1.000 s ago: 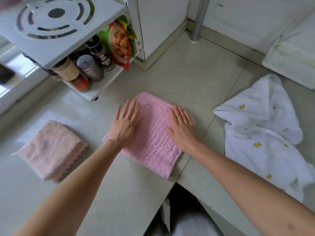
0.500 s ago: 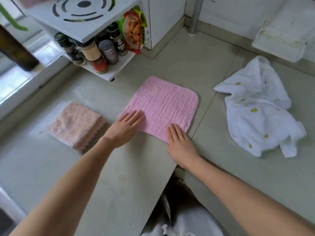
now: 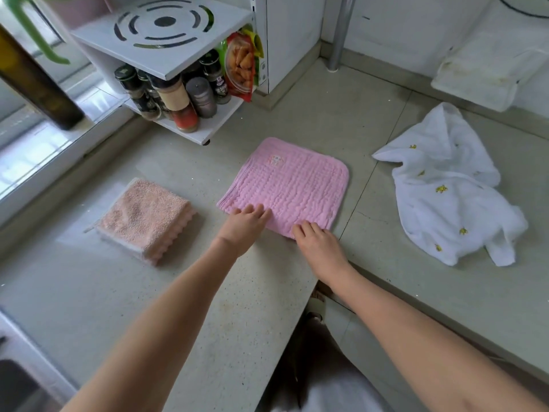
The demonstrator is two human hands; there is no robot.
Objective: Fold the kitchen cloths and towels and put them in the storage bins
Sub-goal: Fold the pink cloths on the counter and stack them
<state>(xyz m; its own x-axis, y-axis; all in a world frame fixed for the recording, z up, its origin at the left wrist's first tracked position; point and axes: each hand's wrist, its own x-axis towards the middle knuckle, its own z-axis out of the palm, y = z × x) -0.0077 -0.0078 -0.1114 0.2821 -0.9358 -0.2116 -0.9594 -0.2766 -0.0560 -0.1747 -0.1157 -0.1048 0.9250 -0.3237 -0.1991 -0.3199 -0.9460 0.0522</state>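
The folding of the pink cloth is judged to be the step in hand: it is laid flat as a square on the tabletop. The left hand and right hand are set at its near edge, fingers only loosely bent and resting on the fabric; whether the hem is pinched cannot be told. Most of the cloth is spread beyond both grips. Next, the near edge would likely need to be taken up and carried over to the far edge. A folded peach towel is seen left of the left grip, and a crumpled white cloth well right of the right grip. No storage bins are visible.
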